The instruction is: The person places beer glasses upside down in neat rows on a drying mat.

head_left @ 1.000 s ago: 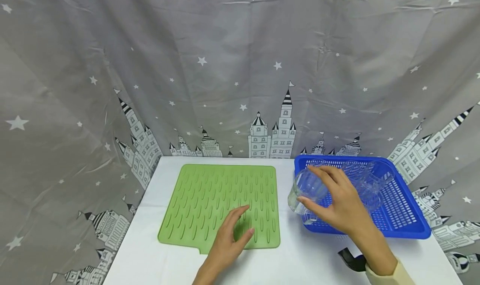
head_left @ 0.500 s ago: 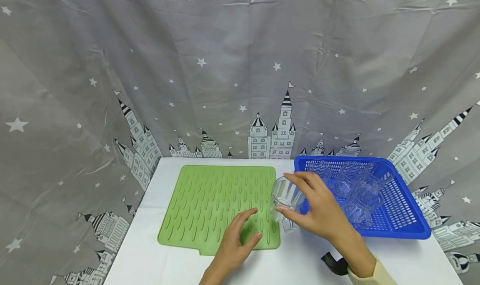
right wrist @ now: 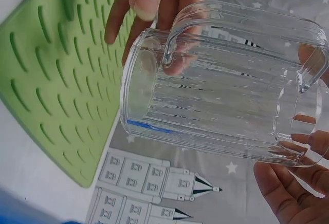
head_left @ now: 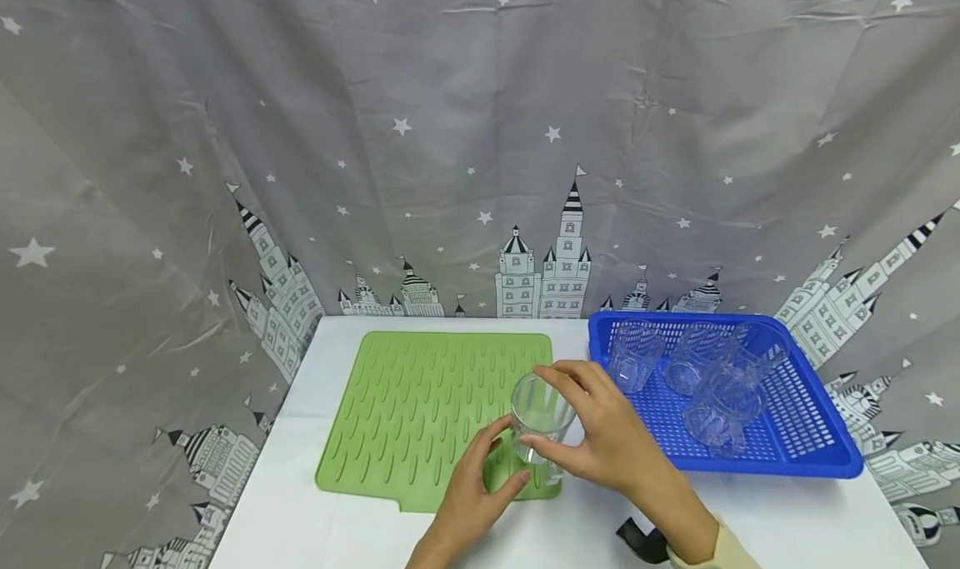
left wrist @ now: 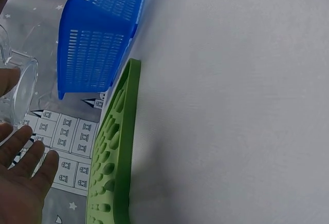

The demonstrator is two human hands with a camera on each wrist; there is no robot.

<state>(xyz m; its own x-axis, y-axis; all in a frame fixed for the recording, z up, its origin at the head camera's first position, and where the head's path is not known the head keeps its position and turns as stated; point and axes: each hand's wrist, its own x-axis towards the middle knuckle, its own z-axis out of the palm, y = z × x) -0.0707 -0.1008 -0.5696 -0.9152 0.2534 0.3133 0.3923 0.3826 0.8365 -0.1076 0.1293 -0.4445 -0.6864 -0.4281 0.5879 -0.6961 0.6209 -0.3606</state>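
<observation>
A clear glass mug (head_left: 538, 411) with a side handle hangs above the right front part of the green ridged mat (head_left: 420, 411). My right hand (head_left: 603, 444) grips it near the rim, thumb on one side and fingers on the other. In the right wrist view the glass mug (right wrist: 221, 98) shows its handle, with the right fingertips (right wrist: 288, 190) at one end. My left hand (head_left: 472, 498) is beside the mug's base, thumb and fingers spread. Whether its fingertips touch the glass, I cannot tell.
Right of the mat stands a blue perforated basket (head_left: 813, 415) holding several clear glass mugs (head_left: 723, 398). Both are on a white-covered table (head_left: 285, 486). A grey curtain (head_left: 450, 136) printed with castles and stars hangs behind. A black strap (head_left: 642, 541) is at the right wrist.
My right hand has carried the mug leftward and nearer from over the basket's left edge to above the mat. The left hand has shifted slightly right, close to the mug.
</observation>
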